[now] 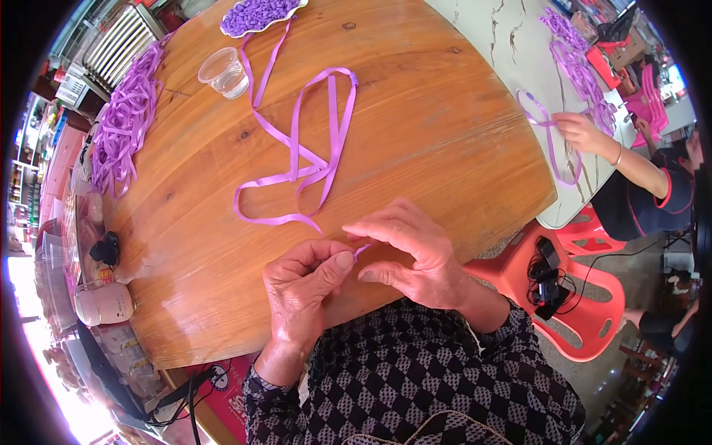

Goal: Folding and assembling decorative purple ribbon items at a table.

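Between thumb and forefinger, my left hand [302, 283] pinches the end of a purple ribbon, whose short tip sticks out toward my other hand. Just right of it, my right hand [411, 256] is held with thumb and fingers apart, and nothing shows between them. A long purple ribbon [295, 141] lies in loose loops on the wooden table beyond my hands. One small purple piece sits on its far bend. Whether this ribbon joins the tip I pinch is hidden by my fingers.
At the far edge are a white dish [251, 31] of small purple pieces and a clear plastic cup [224, 73]. A purple ribbon heap [127, 122] hangs over the left edge. On the right, another person's hand [582, 135] holds ribbon above a white table [486, 33]. A red stool [593, 289] carries black cables.
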### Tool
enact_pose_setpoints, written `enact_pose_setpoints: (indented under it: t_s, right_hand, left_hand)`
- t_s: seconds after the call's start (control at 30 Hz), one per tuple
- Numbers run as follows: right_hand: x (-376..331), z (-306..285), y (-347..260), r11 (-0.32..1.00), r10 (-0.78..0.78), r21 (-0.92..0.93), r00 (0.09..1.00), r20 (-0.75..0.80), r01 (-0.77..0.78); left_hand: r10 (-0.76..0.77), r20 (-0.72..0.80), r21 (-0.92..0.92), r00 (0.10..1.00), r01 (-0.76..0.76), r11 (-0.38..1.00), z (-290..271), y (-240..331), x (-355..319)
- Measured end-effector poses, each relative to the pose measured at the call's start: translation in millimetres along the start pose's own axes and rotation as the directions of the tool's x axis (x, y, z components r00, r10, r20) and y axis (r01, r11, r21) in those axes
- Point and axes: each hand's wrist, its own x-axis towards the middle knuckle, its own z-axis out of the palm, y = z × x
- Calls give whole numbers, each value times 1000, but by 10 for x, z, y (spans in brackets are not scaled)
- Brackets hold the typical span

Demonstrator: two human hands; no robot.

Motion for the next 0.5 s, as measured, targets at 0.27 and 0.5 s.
enact_pose_setpoints:
  t_s: [0.27, 0.5]
  right_hand:
    - [-11, 50, 72, 999, -47, -19, 992, -119, 45]
    - [14, 62, 77, 1000, -25, -14, 988, -151, 23]
  left_hand:
    - [-27, 0, 20, 1000, 27, 999, 66, 51, -16]
    - [0, 24, 14, 1000, 0, 1000, 36, 26, 37]
